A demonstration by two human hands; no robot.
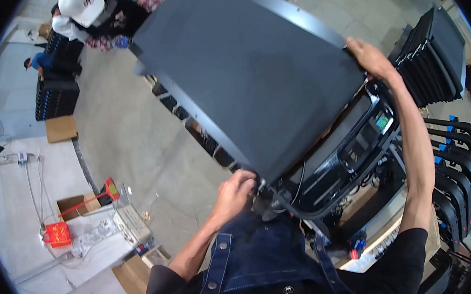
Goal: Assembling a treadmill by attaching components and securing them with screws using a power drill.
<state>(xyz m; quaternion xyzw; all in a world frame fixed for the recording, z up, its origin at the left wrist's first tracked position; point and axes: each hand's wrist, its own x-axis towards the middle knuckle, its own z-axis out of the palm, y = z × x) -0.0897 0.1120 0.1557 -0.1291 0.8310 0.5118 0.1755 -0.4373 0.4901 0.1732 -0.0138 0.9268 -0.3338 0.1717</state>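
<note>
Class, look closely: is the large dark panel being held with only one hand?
No: the left hand grips the dark panel at its near edge, the right hand at its far edge.

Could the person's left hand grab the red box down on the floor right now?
Probably not. The left hand grips the near corner of the big dark panel, and the right hand holds its far edge. The red box sits well off to the left, low on the floor, seemingly beyond arm's reach.

Large flat dark grey panel (matte, with a raised rim), held tilted above a black machine, gripped at two opposite edges
</note>
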